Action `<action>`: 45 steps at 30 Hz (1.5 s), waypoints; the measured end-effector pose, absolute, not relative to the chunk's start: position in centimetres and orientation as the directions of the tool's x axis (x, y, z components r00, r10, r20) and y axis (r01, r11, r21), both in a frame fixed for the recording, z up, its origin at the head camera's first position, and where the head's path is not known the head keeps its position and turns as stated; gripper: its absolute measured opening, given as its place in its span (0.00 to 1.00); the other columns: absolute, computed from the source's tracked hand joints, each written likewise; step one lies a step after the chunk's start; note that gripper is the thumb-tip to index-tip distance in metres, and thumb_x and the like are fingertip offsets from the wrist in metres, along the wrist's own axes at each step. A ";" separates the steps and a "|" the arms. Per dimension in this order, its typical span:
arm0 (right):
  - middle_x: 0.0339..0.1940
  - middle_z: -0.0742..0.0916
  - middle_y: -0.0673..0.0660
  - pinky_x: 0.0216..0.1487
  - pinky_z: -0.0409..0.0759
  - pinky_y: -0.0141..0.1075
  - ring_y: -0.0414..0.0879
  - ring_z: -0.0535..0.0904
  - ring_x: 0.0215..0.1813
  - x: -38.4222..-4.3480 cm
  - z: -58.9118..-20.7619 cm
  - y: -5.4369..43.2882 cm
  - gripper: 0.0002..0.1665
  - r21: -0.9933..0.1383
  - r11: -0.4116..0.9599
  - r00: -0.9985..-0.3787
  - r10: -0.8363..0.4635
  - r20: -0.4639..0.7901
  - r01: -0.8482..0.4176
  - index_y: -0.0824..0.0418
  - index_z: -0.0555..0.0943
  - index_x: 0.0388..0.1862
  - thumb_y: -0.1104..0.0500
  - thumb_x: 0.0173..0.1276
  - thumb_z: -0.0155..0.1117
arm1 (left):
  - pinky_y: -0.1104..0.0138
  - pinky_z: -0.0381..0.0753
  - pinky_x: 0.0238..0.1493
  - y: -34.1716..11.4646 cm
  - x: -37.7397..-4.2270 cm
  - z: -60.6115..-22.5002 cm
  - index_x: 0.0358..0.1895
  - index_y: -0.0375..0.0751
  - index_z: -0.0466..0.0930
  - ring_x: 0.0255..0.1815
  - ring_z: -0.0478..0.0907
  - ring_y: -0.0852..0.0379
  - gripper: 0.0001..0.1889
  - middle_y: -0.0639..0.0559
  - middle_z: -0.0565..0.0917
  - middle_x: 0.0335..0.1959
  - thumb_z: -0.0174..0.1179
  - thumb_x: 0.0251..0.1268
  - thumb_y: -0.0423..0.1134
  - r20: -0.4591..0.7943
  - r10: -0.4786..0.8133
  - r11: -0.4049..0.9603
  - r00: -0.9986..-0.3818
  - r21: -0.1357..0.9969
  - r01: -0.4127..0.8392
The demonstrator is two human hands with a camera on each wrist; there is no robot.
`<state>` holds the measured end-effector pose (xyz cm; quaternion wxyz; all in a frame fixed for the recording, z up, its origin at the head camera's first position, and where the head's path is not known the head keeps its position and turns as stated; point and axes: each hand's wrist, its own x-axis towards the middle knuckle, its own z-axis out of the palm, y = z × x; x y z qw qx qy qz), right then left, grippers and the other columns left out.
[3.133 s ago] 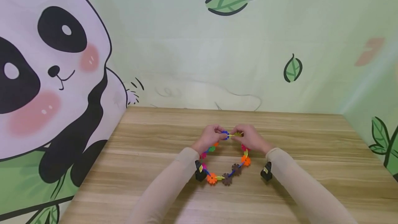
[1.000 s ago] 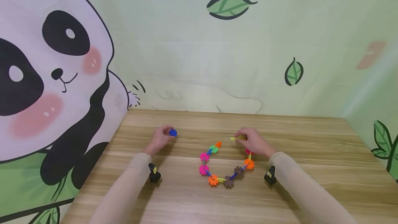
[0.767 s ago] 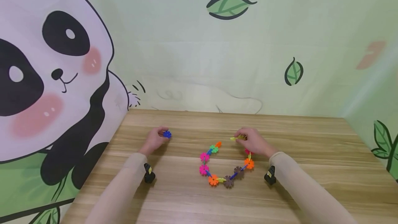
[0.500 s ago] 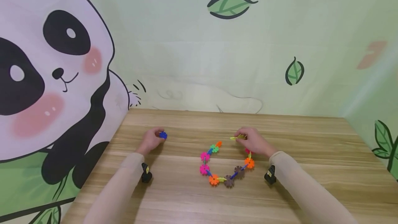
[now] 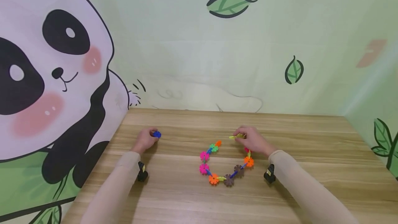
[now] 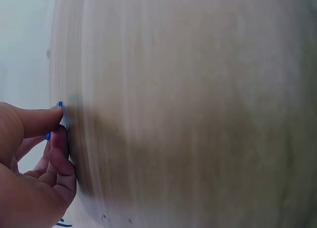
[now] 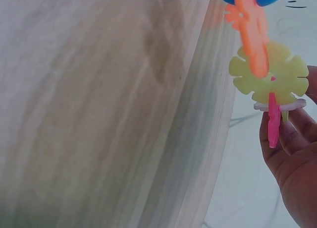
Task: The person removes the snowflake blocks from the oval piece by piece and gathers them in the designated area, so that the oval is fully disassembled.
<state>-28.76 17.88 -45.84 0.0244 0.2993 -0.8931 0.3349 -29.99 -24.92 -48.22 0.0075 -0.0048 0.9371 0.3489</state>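
My left hand [image 5: 145, 140], low over the table's left side, pinches a blue snowflake disc [image 5: 157, 134] between thumb and fingers. Only small bits of that disc show past the fingertips in the left wrist view. At the far side of a chain of interlocked snowflake discs [image 5: 214, 179], my right hand [image 5: 252, 139] grips its yellow end [image 5: 232, 137]. The chain curves in an open loop of orange, brown, pink, green, blue and yellow discs. Its other end is an orange disc [image 5: 218, 143], apart from the yellow end. Close up, a yellow disc [image 7: 282, 69] stands near the right fingers.
Everything lies on a wood-grain table [image 5: 298, 148]. A pale green backdrop [image 5: 174, 44] with a large panda picture [image 5: 62, 61] rises behind and to the left. A black wrist camera [image 5: 142, 172] hangs at the left wrist, another [image 5: 269, 174] at the right.
The left hand was near the yellow end with the blue disc; it has carried the disc leftward, now apart from the chain, and lower toward the table. The right hand has stayed on the chain.
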 end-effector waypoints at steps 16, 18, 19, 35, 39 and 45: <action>0.41 0.84 0.54 0.43 0.80 0.44 0.50 0.78 0.45 -28.6 -45.5 17.7 0.08 -0.571 0.601 -0.815 -0.525 0.245 -0.559 0.60 0.84 0.41 0.66 0.64 0.63 | 0.51 0.73 0.52 -25.2 -30.0 -48.1 0.56 0.25 0.72 0.48 0.76 0.38 0.21 0.29 0.79 0.47 0.61 0.60 0.31 0.007 -0.027 0.804 -1.000 0.595 -0.018; 0.41 0.84 0.54 0.43 0.80 0.44 0.50 0.78 0.44 -28.6 -45.6 17.8 0.08 -0.569 0.601 -0.813 -0.528 0.246 -0.562 0.60 0.84 0.41 0.66 0.64 0.63 | 0.51 0.72 0.53 -25.2 -30.0 -48.1 0.56 0.24 0.72 0.49 0.76 0.38 0.21 0.29 0.79 0.47 0.61 0.60 0.31 0.008 -0.034 0.803 -0.999 0.595 -0.023; 0.41 0.84 0.54 0.43 0.80 0.43 0.50 0.78 0.44 -28.6 -45.6 17.7 0.08 -0.568 0.602 -0.813 -0.529 0.244 -0.561 0.60 0.84 0.41 0.66 0.63 0.63 | 0.51 0.72 0.53 -25.2 -30.1 -48.1 0.56 0.24 0.72 0.49 0.76 0.38 0.22 0.29 0.79 0.47 0.61 0.60 0.31 0.007 -0.037 0.803 -0.999 0.595 -0.026; 0.39 0.84 0.52 0.42 0.79 0.42 0.46 0.77 0.40 -28.5 -45.6 17.7 0.07 -0.582 0.606 -0.826 -0.509 0.241 -0.543 0.60 0.84 0.40 0.66 0.63 0.64 | 0.51 0.73 0.51 -23.5 -30.0 -47.2 0.58 0.31 0.71 0.50 0.74 0.40 0.23 0.32 0.77 0.50 0.60 0.59 0.31 0.032 -0.071 0.772 -0.997 0.634 -0.035; 0.38 0.84 0.51 0.40 0.78 0.40 0.44 0.75 0.38 -28.6 -45.7 17.6 0.07 -0.586 0.604 -0.829 -0.503 0.245 -0.540 0.60 0.84 0.39 0.66 0.63 0.64 | 0.53 0.76 0.48 -22.5 -30.1 -47.0 0.57 0.32 0.72 0.45 0.78 0.42 0.22 0.33 0.77 0.51 0.60 0.59 0.30 0.036 -0.053 0.735 -0.998 0.678 -0.015; 0.39 0.84 0.51 0.41 0.78 0.39 0.44 0.76 0.38 -28.8 -45.9 17.5 0.05 -0.601 0.608 -0.840 -0.491 0.229 -0.519 0.58 0.83 0.38 0.65 0.63 0.64 | 0.53 0.75 0.50 -20.5 -30.1 -46.3 0.56 0.32 0.73 0.49 0.77 0.41 0.20 0.34 0.78 0.50 0.59 0.61 0.31 0.042 0.005 0.689 -0.999 0.724 0.034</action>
